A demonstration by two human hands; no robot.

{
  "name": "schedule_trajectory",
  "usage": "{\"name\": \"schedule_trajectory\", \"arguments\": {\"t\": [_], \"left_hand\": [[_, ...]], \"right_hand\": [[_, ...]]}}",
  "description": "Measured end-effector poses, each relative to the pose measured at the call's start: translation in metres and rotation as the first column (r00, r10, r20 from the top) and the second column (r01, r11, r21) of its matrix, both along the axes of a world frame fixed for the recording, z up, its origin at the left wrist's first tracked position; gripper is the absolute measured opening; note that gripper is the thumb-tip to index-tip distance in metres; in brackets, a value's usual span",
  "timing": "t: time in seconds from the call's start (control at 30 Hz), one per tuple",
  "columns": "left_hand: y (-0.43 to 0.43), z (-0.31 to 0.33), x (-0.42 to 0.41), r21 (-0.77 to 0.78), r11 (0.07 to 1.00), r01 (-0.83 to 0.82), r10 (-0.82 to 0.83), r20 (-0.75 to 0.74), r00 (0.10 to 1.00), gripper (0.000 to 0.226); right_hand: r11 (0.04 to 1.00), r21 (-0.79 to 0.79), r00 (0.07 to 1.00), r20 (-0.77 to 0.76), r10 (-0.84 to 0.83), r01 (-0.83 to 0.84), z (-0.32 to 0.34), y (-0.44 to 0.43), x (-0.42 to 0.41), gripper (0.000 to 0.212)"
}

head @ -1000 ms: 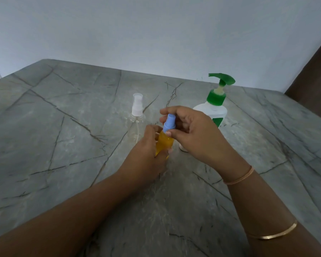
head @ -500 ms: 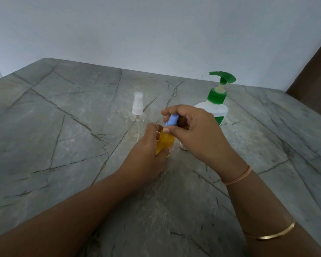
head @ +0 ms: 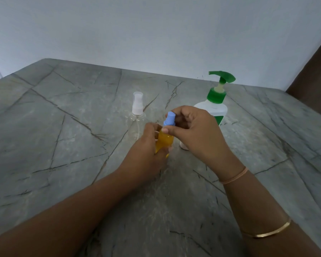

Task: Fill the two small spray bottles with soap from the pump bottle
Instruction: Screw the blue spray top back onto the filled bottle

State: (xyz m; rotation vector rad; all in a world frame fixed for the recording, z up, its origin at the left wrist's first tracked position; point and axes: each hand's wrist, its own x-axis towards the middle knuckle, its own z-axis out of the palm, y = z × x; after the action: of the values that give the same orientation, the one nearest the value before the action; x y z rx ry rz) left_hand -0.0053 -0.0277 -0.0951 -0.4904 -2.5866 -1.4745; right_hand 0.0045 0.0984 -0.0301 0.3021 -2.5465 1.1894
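Note:
A small orange spray bottle [head: 165, 140] with a blue spray cap [head: 169, 118] stands at the middle of the table. My left hand [head: 146, 154] grips its body from the left. My right hand [head: 195, 132] pinches the blue cap with thumb and fingers. A clear small spray bottle [head: 137, 117] with a white cap stands behind and to the left, untouched. The white pump bottle [head: 216, 106] with a green pump head stands behind my right hand, its lower part hidden.
The grey veined stone table [head: 63, 145] spreads wide to the left and right of the bottles. A pale wall runs along its far edge, and a dark brown panel [head: 315, 75] stands at the far right.
My right hand's fingers have shifted round the blue cap, and the cap looks tilted differently. The left hand keeps its hold on the orange bottle. The other bottles have not moved.

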Motion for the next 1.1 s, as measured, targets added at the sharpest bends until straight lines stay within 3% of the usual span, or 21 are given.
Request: {"name": "schedule_trajectory", "arguments": {"t": [0.13, 0.27, 0.4, 0.63, 0.7, 0.83, 0.97, 1.1], "left_hand": [[-0.001, 0.000, -0.001, 0.022, 1.000, -0.010, 0.010, -0.008, 1.000, 0.040], [-0.003, 0.001, 0.001, 0.030, 0.998, 0.047, -0.046, -0.035, 0.998, 0.038], [-0.003, 0.001, -0.002, 0.052, 0.998, 0.027, -0.027, -0.001, 1.000, 0.040], [-0.003, 0.002, -0.003, 0.072, 0.997, -0.009, 0.012, -0.044, 0.999, 0.029], [-0.005, 0.004, -0.003, 0.081, 0.997, 0.013, -0.011, -0.025, 1.000, 0.029], [-0.007, 0.009, -0.005, 0.056, 0.996, 0.074, -0.076, 0.035, 0.996, 0.034], [-0.008, 0.012, -0.005, 0.074, 0.994, 0.086, -0.092, 0.090, 0.992, 0.034], [-0.006, 0.010, -0.003, 0.102, 0.992, 0.075, -0.081, 0.053, 0.995, 0.032]], "right_hand": [[0.977, 0.165, 0.985, -0.130, -0.117, 0.138, -0.010, -0.008, 0.003, 0.029], [1.000, 0.026, 0.997, 0.074, -0.008, 0.006, -0.008, -0.003, 0.001, 0.051], [1.000, -0.011, 0.997, 0.068, 0.026, -0.025, -0.007, -0.001, -0.001, 0.025], [0.978, 0.107, 0.977, -0.136, -0.164, 0.179, -0.016, -0.017, -0.001, 0.018], [0.988, 0.102, 0.990, -0.092, -0.106, 0.115, -0.013, -0.014, 0.000, 0.019], [0.990, -0.063, 0.970, 0.201, 0.135, -0.124, 0.002, 0.007, -0.001, 0.031], [0.994, -0.039, 0.983, 0.148, 0.111, -0.106, 0.000, 0.007, -0.001, 0.023], [0.999, 0.043, 0.998, 0.053, 0.019, -0.022, -0.008, 0.000, -0.002, 0.018]]}}
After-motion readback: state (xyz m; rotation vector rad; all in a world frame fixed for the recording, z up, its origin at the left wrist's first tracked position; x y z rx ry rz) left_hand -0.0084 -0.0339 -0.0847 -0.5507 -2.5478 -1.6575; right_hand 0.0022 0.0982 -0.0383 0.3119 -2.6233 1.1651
